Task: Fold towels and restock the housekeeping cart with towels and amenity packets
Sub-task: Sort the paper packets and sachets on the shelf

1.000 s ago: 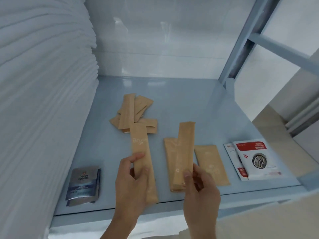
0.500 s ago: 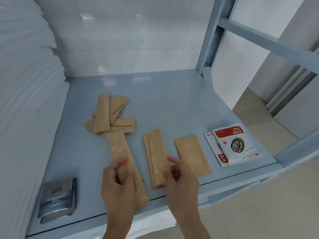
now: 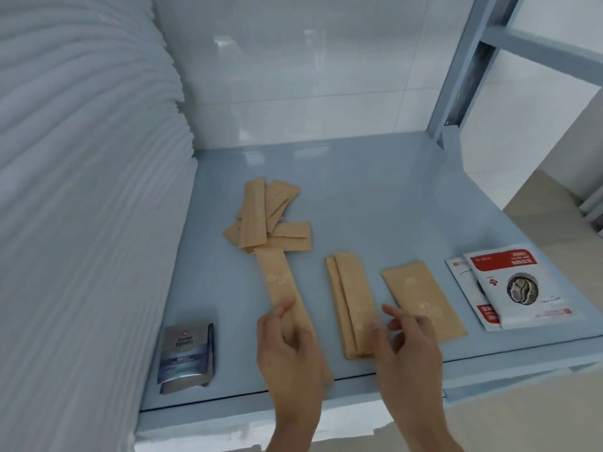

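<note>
On the blue cart shelf [image 3: 375, 197], my left hand [image 3: 287, 350] grips the near end of a long brown amenity packet [image 3: 277, 282] that lies flat, pointing away from me. To its right lies a small stack of brown packets [image 3: 350, 295]. My right hand [image 3: 408, 340] hovers at that stack's near right corner with relaxed fingers, holding nothing. A wider brown packet [image 3: 421, 295] lies just right of the stack. Folded white towels [image 3: 81, 190] are piled high along the left side.
A loose pile of brown packets [image 3: 267, 216] sits further back on the shelf. Red-and-white packets [image 3: 518, 285] lie at the right edge, silver-blue coffee packets [image 3: 186, 353] at the front left. A blue frame post [image 3: 456, 93] rises at the back right.
My right hand laid its brown packet onto the stack and let go. My left hand lowered its packet flat onto the shelf, still holding it.
</note>
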